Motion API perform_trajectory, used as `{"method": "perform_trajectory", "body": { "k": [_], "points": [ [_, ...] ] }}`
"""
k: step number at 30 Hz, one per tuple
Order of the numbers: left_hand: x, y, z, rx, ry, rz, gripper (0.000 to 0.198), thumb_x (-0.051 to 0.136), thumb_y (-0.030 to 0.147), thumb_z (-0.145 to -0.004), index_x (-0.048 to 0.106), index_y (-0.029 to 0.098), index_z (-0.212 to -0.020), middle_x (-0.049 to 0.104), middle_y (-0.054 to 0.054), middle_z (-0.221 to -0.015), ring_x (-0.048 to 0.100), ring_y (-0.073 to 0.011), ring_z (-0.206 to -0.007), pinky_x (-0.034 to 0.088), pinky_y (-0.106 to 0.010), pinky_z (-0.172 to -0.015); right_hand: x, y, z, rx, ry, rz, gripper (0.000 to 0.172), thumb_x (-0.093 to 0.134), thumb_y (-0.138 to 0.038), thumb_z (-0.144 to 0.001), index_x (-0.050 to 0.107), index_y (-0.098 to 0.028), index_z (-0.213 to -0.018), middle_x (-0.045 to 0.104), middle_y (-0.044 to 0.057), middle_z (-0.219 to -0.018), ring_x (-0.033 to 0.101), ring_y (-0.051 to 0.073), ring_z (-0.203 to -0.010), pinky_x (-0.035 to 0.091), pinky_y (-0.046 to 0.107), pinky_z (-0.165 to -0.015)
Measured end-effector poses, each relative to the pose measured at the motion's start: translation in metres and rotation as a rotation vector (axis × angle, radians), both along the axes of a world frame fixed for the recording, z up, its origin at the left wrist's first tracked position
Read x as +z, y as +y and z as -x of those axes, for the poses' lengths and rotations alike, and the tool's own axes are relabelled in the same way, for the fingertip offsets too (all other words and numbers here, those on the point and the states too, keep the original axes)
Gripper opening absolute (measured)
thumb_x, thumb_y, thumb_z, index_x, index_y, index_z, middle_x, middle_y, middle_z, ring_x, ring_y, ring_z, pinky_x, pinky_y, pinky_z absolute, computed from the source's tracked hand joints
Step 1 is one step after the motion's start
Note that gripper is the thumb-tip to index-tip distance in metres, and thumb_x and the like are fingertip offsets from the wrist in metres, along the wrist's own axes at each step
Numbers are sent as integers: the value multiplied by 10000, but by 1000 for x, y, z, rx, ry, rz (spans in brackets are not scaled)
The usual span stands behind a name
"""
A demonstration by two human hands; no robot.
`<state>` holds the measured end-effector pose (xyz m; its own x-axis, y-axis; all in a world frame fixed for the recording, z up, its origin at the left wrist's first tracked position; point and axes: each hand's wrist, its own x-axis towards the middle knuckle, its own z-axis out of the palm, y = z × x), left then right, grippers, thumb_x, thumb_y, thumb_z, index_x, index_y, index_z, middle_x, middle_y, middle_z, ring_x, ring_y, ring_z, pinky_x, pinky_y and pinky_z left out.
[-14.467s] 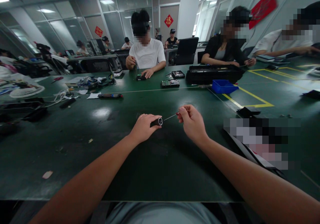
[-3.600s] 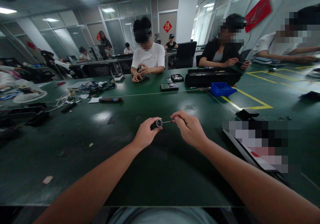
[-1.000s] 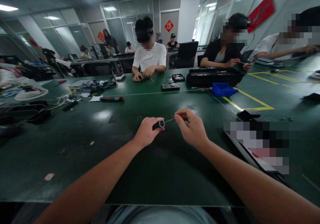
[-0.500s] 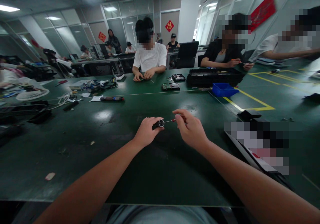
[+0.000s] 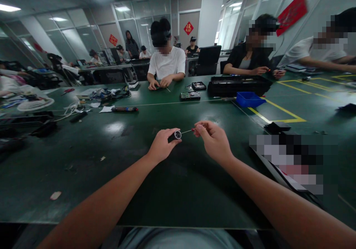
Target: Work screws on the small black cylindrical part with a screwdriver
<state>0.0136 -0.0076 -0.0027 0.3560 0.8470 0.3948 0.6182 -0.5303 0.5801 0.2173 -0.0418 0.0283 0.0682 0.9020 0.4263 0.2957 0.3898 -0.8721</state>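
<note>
My left hand [image 5: 162, 145] is closed around a black cylindrical part [image 5: 177, 135] with a pale ring at its round end. In my right hand [image 5: 215, 139] is a thin screwdriver [image 5: 187, 131], pinched near its red collar. The metal shaft points left, and its tip meets or lies just beside the cylinder's ringed end; which of the two I cannot tell. Most of the screwdriver's handle is hidden by my right fingers. Both hands are held above the green table [image 5: 167, 197].
A blue scoop-like bin [image 5: 250, 100], a long black casing [image 5: 239, 86] and hard drives [image 5: 190, 96] lie farther back. A dark pen-shaped tool [image 5: 125, 109] is at left, near cables [image 5: 71, 110]. A co-worker [image 5: 167, 62] sits opposite.
My left hand and the cylinder have shifted slightly left. The fingers of my right hand have closed in more around the screwdriver, which has tilted a little.
</note>
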Motion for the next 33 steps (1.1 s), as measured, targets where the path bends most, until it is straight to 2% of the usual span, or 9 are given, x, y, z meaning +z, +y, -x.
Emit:
{"method": "perform_trajectory", "body": {
  "k": [6,9,12,18,24,27,33],
  "points": [
    [1,0,1,-49,4,-61,368,697,294,-886,626,252,-1244,680,-32,-1201,595,-224,-1117,418,-418,-1028,-6,10,-2,28,221,62,273,539,-445,-924,643,-193,-908,661,40,-795,628,174,-718,514,342,-711],
    [3,2,1,-91,73,-92,359,684,288,-896,622,294,-1250,669,-11,-1243,579,-222,-1175,300,-496,-1138,-11,17,-4,9,382,165,291,562,-486,-892,621,-202,-859,637,32,-785,616,169,-688,511,329,-666],
    [4,3,0,-75,131,-64,355,672,272,-904,618,310,-1253,664,-10,-1256,568,-228,-1205,220,-546,-1171,-15,24,-6,10,455,327,309,577,-495,-868,589,-205,-765,592,15,-690,588,162,-599,495,322,-600],
    [4,3,-1,-60,159,-41,354,691,303,-891,626,278,-1238,682,-20,-1200,587,-232,-1140,324,-506,-1102,-19,24,-9,-68,308,178,296,520,-481,-925,599,-207,-846,628,22,-730,591,167,-644,492,323,-621],
    [1,4,0,-53,151,-47,379,701,336,-883,621,263,-1245,689,-26,-1181,595,-235,-1115,369,-475,-1051,-8,12,-5,-65,44,38,265,502,-439,-949,604,-207,-871,658,33,-743,619,176,-678,502,341,-670],
    [-1,4,0,-57,147,-56,386,705,327,-881,618,264,-1252,686,-25,-1189,592,-234,-1126,368,-475,-1055,-5,8,-2,-12,-12,22,240,516,-425,-944,604,-209,-890,674,34,-756,638,180,-691,512,346,-688],
    [-1,4,1,-48,121,-67,385,718,303,-871,626,275,-1244,689,-13,-1178,602,-226,-1091,399,-445,-1003,-5,7,-2,-18,-33,47,238,491,-422,-961,592,-209,-927,681,36,-777,648,178,-690,516,338,-673]
  ]
}}
